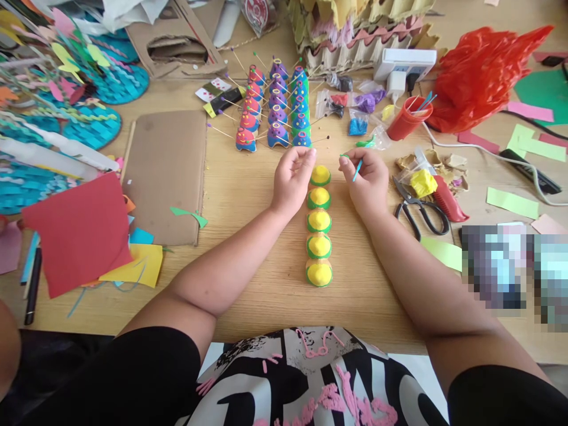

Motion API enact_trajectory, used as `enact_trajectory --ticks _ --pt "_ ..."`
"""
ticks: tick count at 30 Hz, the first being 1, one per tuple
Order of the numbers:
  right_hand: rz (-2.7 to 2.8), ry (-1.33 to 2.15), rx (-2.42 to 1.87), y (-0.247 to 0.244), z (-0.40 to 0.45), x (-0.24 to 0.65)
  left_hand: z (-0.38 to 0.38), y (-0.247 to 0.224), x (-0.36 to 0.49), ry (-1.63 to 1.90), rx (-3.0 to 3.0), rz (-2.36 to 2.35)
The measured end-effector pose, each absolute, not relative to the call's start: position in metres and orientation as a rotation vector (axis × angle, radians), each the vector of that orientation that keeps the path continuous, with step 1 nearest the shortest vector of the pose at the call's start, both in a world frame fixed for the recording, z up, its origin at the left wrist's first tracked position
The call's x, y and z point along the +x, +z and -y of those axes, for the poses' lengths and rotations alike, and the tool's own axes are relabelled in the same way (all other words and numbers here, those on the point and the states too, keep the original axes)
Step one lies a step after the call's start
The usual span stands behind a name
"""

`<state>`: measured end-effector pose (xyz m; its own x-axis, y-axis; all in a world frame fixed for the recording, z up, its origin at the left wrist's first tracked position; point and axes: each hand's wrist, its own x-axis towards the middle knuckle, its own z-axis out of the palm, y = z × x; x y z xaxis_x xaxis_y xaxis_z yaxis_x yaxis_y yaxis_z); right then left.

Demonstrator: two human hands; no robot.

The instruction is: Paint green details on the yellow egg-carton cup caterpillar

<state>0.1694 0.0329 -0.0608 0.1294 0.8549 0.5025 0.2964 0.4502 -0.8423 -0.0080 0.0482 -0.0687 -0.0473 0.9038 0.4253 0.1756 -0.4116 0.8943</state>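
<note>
A row of egg-carton bumps (319, 221) runs toward me on the table, each capped with yellow clay and rimmed in green. At the row's far end, on its left, my left hand (290, 180) is closed with thumb and fingertips pressed together; whatever they pinch is hidden. Across the row, my right hand (369, 182) is closed around a thin blue stick (357, 170). A small bit of green clay (344, 156) shows at its fingertips. Beyond my hands stand three decorated egg-carton rows: red (248, 121), purple (277, 115) and blue-green (301, 121), with pin-like sticks poking out.
On the left lie a cardboard sheet (166, 177), red paper (80, 234) and blue woven pieces (91, 133). To the right are scissors (421, 214), clay bags (366, 102), a red cup (407, 118), a power strip (406, 64) and a red plastic bag (481, 80). Egg trays (359, 47) stack at the back.
</note>
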Motion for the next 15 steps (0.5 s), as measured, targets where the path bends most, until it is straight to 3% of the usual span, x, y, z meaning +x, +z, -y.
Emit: enact_trajectory --ticks 9,15 --pt "1.568 0.507 -1.196 -0.0676 -0.0324 0.1679 -0.0451 -0.0734 -0.0076 1.427 1.633 -1.124" --pt "1.497 0.713 -1.157 -0.0712 -0.0316 0.1660 -0.0442 -0.0723 -0.0050 1.472 1.603 -1.073"
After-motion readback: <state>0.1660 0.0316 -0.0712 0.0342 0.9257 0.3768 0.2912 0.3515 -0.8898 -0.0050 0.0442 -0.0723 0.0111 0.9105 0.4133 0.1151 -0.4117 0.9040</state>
